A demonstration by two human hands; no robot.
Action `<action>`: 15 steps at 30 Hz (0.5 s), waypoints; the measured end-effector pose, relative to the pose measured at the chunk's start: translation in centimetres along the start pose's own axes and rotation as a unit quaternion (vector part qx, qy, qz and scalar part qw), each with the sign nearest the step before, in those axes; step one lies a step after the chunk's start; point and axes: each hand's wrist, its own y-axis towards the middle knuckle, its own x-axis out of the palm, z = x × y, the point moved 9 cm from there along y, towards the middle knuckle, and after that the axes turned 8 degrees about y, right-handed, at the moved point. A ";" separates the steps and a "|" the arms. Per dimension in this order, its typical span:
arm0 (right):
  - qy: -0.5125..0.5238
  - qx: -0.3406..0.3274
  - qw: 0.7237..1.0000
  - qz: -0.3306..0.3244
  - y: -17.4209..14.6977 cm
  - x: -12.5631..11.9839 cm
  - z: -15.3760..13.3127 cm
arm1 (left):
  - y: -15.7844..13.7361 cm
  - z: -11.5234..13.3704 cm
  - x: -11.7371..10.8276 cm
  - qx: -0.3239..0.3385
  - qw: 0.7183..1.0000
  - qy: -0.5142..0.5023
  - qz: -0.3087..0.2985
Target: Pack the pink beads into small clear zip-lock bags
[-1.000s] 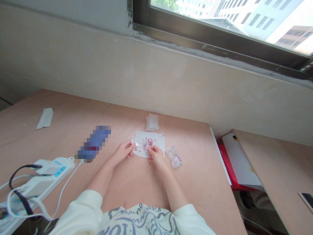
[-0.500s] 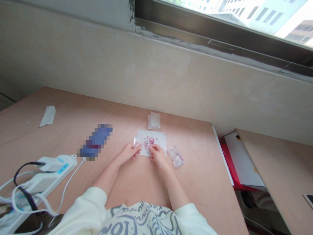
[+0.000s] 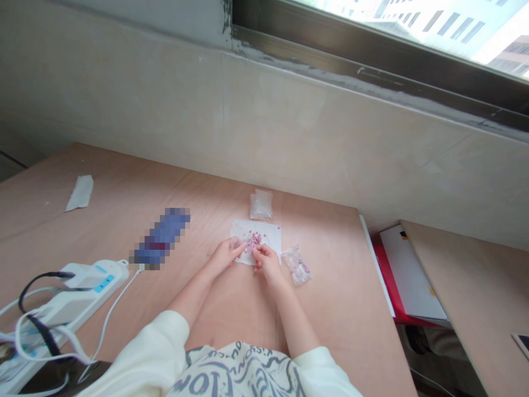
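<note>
Pink beads (image 3: 257,237) lie on white paper (image 3: 271,236) on the bench (image 3: 339,298). From here I see the left hand (image 3: 227,254) and right hand (image 3: 266,261) near the paper's closer edge, both pinching a clear bag (image 3: 249,244).

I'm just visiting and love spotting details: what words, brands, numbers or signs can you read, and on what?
Shirt: large letters, perhaps "ION", partly cut off; smaller lettering unclear.
Phone: pixelated, unreadable.
Power strip: no readable words.
White paper: no visible text.
</note>
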 end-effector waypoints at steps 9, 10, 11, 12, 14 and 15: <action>-0.005 -0.010 1.000 -0.009 -0.4 0.2 -0.5 | -0.4 0.5 0.4 0.010 0.999 -0.044 -0.025; -0.008 -0.021 1.000 0.000 -0.4 0.1 -0.8 | -0.5 0.5 0.5 0.018 0.998 -0.050 -0.039; -0.013 -0.039 0.999 0.015 -0.5 -0.2 -1.3 | -0.8 0.6 0.6 0.027 0.996 -0.055 -0.059; -0.021 -0.063 0.997 0.034 -0.7 -0.5 -1.9 | -1.0 0.5 0.8 0.034 0.994 -0.060 -0.084; -0.038 -0.116 0.990 0.071 -1.1 -1.2 -3.3 | -1.5 0.0 0.9 0.031 0.989 -0.070 -0.130; -0.048 -0.137 0.986 0.080 -1.3 -1.4 -4.1 | -1.6 -0.4 0.7 0.021 0.987 -0.075 -0.139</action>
